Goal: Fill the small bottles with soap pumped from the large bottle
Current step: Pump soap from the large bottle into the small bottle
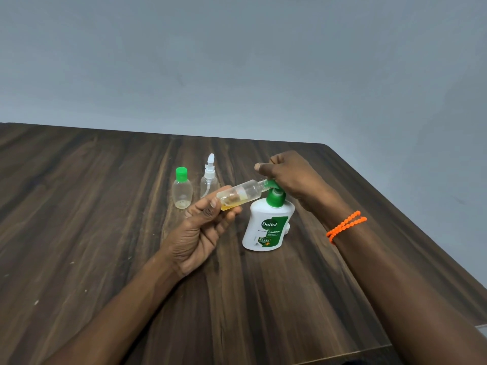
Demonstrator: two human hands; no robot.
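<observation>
Head view: right hand atop pump.

I see a dark brown wood-grain table with a rounded far corner, set against a plain grey-blue painted wall under soft, even light.

We see both forearms reaching in — our left hand palm-up, fingers curled in a grip; our right hand arched, pressing downward.
</observation>
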